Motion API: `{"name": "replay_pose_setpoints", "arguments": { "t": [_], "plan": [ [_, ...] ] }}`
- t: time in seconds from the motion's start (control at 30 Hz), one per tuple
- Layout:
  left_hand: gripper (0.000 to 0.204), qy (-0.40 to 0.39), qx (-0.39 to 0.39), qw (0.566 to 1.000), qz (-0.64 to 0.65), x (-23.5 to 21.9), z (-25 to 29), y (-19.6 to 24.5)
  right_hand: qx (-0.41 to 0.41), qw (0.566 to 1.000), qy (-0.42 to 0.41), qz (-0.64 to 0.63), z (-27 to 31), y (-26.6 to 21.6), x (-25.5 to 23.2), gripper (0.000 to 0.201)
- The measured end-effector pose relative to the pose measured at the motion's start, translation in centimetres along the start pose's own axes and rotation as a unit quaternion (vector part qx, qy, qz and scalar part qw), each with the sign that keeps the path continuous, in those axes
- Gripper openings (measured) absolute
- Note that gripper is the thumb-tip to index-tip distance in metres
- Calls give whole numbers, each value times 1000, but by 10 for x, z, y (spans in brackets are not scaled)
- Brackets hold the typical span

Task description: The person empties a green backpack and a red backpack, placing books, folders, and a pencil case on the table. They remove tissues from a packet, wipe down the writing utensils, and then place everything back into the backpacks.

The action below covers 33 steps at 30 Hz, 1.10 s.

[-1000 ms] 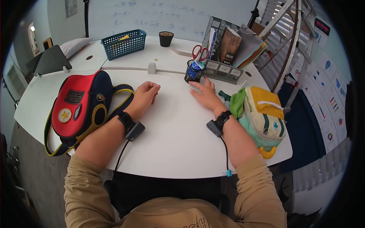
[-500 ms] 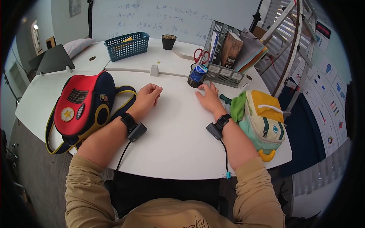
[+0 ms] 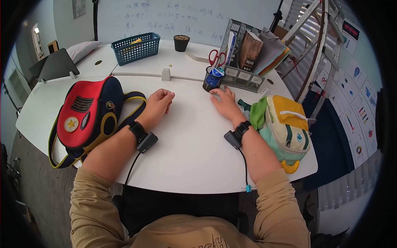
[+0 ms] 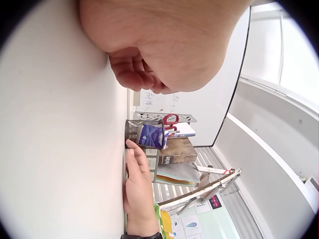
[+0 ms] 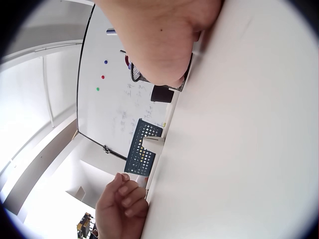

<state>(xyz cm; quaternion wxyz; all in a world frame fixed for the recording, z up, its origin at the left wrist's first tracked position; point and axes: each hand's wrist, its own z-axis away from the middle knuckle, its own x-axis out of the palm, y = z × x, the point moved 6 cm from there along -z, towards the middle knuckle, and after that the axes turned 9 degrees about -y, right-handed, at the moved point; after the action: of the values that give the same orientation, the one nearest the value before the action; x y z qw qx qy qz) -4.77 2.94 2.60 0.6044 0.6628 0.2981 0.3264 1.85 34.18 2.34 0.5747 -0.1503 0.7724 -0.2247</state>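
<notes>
My left hand (image 3: pixel 156 108) rests on the white table (image 3: pixel 186 157), its fingers loosely curled and holding nothing. To its left is a red and navy backpack (image 3: pixel 93 93), with one strap looped close to the wrist. My right hand (image 3: pixel 226 104) lies on the table with bent, relaxed fingers, also holding nothing. Its fingertips are right by the base of a black mesh pen cup (image 4: pixel 133 130). Red-handled scissors (image 3: pixel 218 63) and a blue-labelled item (image 3: pixel 215 77) stand in that cup. Right of this hand lies a cream, green and yellow backpack (image 3: pixel 273 120).
Behind the pen cup stands a grey file rack (image 3: pixel 244 78) with books (image 3: pixel 251 51) and folders. A low divider with a white clip (image 3: pixel 166 75) crosses the table. Beyond it are a teal basket (image 3: pixel 136 50), a small black pot (image 3: pixel 180 43) and a whiteboard (image 3: pixel 165 18).
My right hand has drawn back slightly from the pen cup, and its fingers are less spread. The left hand stays in place. The head view dipped and returned.
</notes>
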Motion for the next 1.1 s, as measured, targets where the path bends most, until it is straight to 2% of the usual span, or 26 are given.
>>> {"name": "replay_pose_setpoints", "arguments": {
  "t": [0.1, 0.3, 0.4, 0.5, 0.7, 0.87, 0.93, 1.03, 1.1],
  "plan": [
    [18, -2, 2, 1000, 0, 0, 0, 1, 0, 999, 29, -18, -3, 10, 0, 26],
    [19, 2, -8, 1000, -6, 1, 3, 3, -14, 1000, -2, -25, -1, 6, -5, 23],
    [19, 1, -8, 1000, -11, 0, 1, 3, -28, 999, 16, -25, 6, -7, -10, 24],
    [18, -3, -7, 1000, -11, 1, 0, 2, -35, 998, 56, 4, 4, 0, -1, 25],
    [16, 2, 7, 1000, 6, -1, -2, -6, -43, 999, 26, -15, 6, -5, -7, 30],
    [19, 16, 11, 1000, 20, -3, -1, -7, -64, 997, 37, -7, 6, -7, -9, 31],
    [26, 14, -9, 999, -39, -1, 4, -2, -67, 997, 47, -7, 7, -5, -9, 30],
    [23, -59, -68, 990, -111, 16, 26, 21, -54, 997, 44, -11, 7, -2, -9, 28],
    [24, -92, -63, 979, -168, 21, 50, 51, -49, 998, 40, -18, 7, -3, -9, 27]
  ]
}}
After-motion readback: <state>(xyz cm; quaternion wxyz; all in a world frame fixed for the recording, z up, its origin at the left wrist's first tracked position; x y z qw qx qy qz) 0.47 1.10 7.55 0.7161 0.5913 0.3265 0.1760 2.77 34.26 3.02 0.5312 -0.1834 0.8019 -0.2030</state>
